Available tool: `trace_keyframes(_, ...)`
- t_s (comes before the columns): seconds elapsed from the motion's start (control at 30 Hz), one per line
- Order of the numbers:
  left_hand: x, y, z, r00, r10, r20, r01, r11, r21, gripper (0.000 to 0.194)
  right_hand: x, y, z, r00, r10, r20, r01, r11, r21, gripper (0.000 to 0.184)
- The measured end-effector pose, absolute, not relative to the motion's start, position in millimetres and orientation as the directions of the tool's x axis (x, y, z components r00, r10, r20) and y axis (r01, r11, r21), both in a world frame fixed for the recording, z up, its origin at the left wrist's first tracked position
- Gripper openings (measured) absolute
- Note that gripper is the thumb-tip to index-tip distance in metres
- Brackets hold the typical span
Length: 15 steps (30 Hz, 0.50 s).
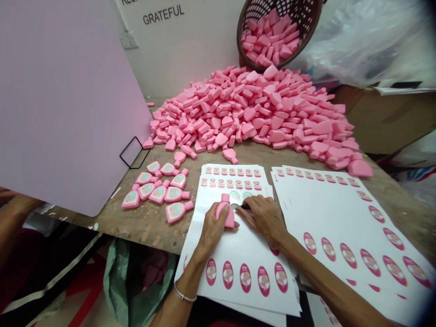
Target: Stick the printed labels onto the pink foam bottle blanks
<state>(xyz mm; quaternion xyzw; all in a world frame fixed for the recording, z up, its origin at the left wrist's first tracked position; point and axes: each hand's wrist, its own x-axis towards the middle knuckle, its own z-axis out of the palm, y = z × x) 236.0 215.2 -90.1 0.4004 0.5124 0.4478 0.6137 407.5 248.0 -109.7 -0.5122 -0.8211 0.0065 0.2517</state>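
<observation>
My left hand (214,222) is closed around a small pink toy bottle (225,218), its neck pointing away from me, above a white sticker sheet (235,240). Just to its right, my right hand (265,216) pinches a small black-handled tool (244,206). The tool's tip is at a pale green round sticker (235,206), near the bottle; whether the sticker has lifted off the sheet I cannot tell. Rows of small labels and pink oval stickers (245,278) are printed on this sheet. Left of it lie several pink bottles with pale green labels (174,194).
A large heap of plain pink bottles (259,109) covers the back, below a tipped brown basket (315,22). More sticker sheets (313,204) lie at right. A big pale board (68,91) stands at left, beside another person's arm (17,218). A green bag (119,277) hangs below the table edge.
</observation>
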Motion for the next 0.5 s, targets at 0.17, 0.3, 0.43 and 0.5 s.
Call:
trace_keyframes(0.17, 235.1, 214.7, -90.6, 0.067, 0.961, -0.268, -0.166, 0.276, 0.947, 0.044, 406.2, 250.8, -108.6, -0.129, 0.956, 0.262, 0.645, 0.281, -0.71, 0.024)
trace_keyframes(0.3, 234.5, 214.1, -93.5, 0.066, 0.959, -0.276, -0.318, 0.282, 0.905, 0.049, 410.7, 249.6, -91.7, 0.003, 0.988, 0.153, 0.453, 0.135, -0.881, 0.031)
trace_keyframes(0.43, 237.2, 211.8, -83.8, 0.074, 0.936, -0.345, -0.524, 0.331, 0.785, 0.058, 404.3, 234.9, -66.8, -0.024, 0.983, 0.183, 0.456, 0.174, -0.873, 0.027)
trace_keyframes(0.5, 238.8, 210.1, -75.6, 0.108, 0.929, -0.353, -0.571, 0.349, 0.743, 0.059, 397.2, 226.2, -57.8, -0.06, 0.978, 0.202, 0.46, 0.207, -0.864, 0.026)
